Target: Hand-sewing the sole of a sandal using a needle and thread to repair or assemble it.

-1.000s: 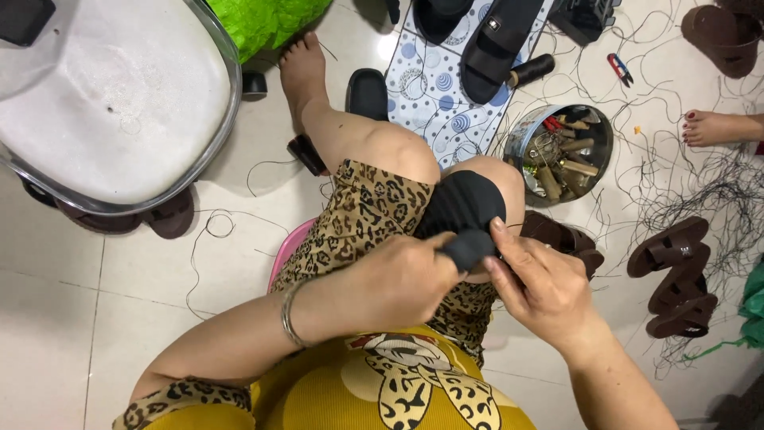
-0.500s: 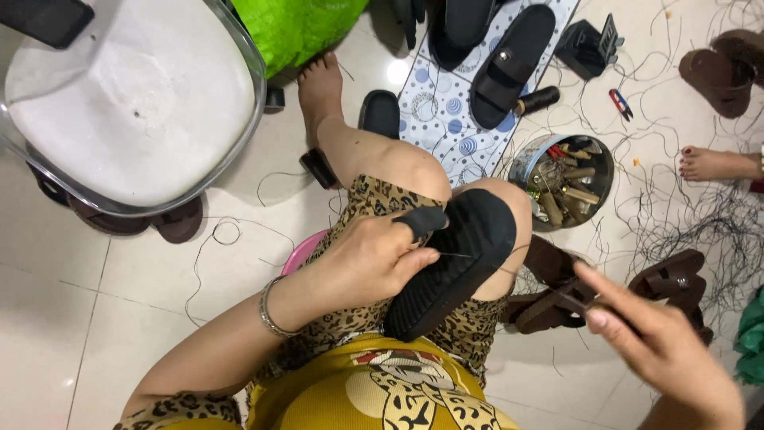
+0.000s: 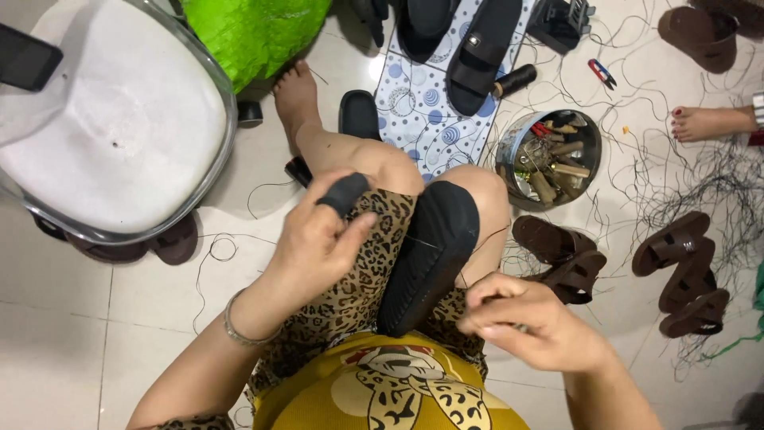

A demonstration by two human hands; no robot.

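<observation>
Here the black rubber sandal sole [image 3: 430,259] lies across the lap. The left hand [image 3: 318,239], forefinger in a dark sheath, is half curled; the right hand [image 3: 525,322] seemingly pinches a thin thread [image 3: 418,241]. Mid-stitch, probably: next, tension needs keeping.

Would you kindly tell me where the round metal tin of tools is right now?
In the head view, the round metal tin sits on the floor to the person's right, just beyond the raised knee, between the patterned mat and the brown sandals.

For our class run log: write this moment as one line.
left hand: raised, black finger guard | right hand: pinching thread, closed | black sole: on lap
</observation>
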